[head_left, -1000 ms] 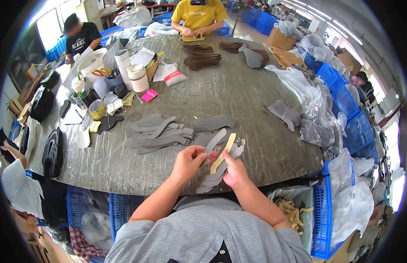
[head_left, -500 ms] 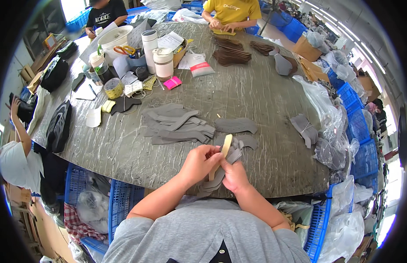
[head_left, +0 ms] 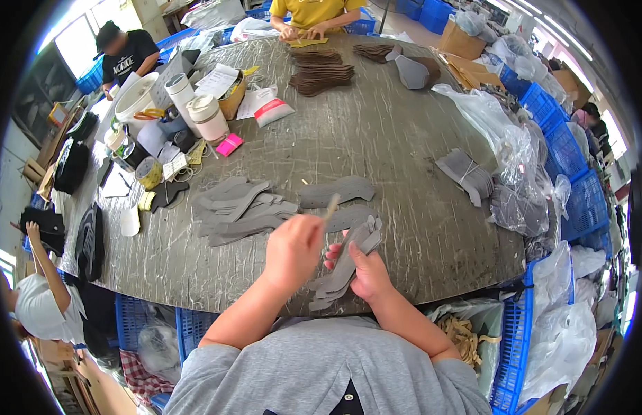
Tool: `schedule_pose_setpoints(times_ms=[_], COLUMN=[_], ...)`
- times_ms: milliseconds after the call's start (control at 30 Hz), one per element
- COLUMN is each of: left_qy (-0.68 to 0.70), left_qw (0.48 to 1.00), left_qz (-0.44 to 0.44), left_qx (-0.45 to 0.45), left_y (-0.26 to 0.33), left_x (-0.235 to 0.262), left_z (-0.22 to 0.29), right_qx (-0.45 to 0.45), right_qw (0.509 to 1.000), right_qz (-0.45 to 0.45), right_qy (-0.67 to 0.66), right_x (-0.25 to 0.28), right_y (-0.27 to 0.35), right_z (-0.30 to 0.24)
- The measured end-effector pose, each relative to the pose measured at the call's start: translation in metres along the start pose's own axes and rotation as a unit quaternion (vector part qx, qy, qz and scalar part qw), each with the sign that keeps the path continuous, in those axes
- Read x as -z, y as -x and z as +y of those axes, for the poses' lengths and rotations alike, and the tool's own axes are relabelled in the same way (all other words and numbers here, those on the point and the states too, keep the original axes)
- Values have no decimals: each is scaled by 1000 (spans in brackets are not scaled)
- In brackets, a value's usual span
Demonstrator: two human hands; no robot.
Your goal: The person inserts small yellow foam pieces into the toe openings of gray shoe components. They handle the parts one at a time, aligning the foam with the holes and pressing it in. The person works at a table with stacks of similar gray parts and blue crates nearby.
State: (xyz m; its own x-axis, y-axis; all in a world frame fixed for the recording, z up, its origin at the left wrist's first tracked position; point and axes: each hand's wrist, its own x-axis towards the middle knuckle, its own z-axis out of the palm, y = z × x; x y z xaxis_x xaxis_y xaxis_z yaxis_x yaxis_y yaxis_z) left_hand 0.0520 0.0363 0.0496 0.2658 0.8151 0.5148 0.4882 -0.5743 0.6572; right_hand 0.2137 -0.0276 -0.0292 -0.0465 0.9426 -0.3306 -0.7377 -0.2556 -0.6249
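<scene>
My left hand [head_left: 292,252] is closed, with the tip of a narrow pale-yellow strip [head_left: 332,205] sticking up from its fingers, slightly blurred. To its right, my right hand [head_left: 371,274] grips a fanned stack of long grey cut pieces [head_left: 347,268], thumb on top and fingertips showing at the left side. The stack slants down toward my body at the near edge of the table. Just beyond my hands lies a loose pile of curved grey pieces [head_left: 241,209], with a smaller grey stack [head_left: 338,194] to its right. Another grey piece [head_left: 343,218] is partly covered by my hands.
A string-tied grey bundle [head_left: 467,177] lies on the table [head_left: 418,235] at right, beside clear plastic bags [head_left: 518,149]. Cups, a bucket [head_left: 135,104] and scissors [head_left: 150,113] crowd the far left. Brown stacks [head_left: 322,76] lie before a person in yellow [head_left: 314,15]. Blue crates [head_left: 511,346] flank me.
My left hand has moved left, away from the grey stack, taking the yellow strip with it. The right hand still holds the stack. The whole view has shifted with my head.
</scene>
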Motion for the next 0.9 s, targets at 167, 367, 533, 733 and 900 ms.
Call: schedule_pose_setpoints(times_ms=[167,367,533,733,900], left_qy=[-32,128,-48,-28,-42], left_qw=[966,977,951,959,968], left_qz=[-227,-140,-129,-220,-219], left_qx=[-119,101,-278,-176,-117], left_y=[21,-6,-23,36,49], left_x=[-35,-21,-12,-56,-57], left_z=[12,11,33,-44,-34], right_qx=[0,-55,267,187,176], right_qw=[997,990,695,494,467], right_qz=[3,-35,-185,-21,5], right_qy=[-78,124,641,849,867], right_x=[-2,9,-8,12,21], right_y=[1,1,1,1,17], right_z=[-5,-22,-65,-43,-46])
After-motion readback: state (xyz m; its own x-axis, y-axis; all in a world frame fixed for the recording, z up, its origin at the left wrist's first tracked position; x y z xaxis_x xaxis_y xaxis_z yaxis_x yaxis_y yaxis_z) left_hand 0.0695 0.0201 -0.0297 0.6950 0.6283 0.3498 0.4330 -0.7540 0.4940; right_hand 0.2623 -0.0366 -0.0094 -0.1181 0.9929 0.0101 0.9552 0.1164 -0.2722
